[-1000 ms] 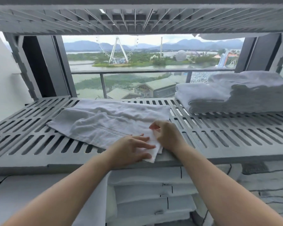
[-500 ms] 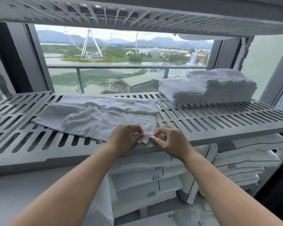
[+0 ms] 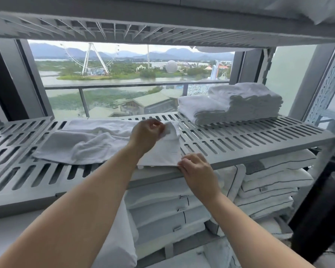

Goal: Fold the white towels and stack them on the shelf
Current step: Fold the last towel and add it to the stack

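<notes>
I take the grey slatted shelf [image 3: 249,140] as my reference. The white towel [image 3: 81,146] lies spread and rumpled across the left half of the shelf, its long side running along the shelf. Its right end sits near the middle of the shelf. My left hand [image 3: 146,135] is over the middle of the shelf, fingers curled tight, with the far right corner of the towel pinched and bunched at the fingertips. That corner is lifted a little off the slats. My right hand [image 3: 196,168] is at the shelf's front edge, fingers bent, their tips closed on the towel's near right corner just where it meets the lip. The towel's right edge runs taut between the two hands. Toward the back right of the shelf sits a stack of folded towels [image 3: 238,105], well apart from the spread one. Under the shelf lie folded white bedding pieces with dark piping [image 3: 269,182]. Above the shelf is another slatted tier [image 3: 124,29], and behind the shelf a window shows a Ferris wheel [image 3: 89,60].
</notes>
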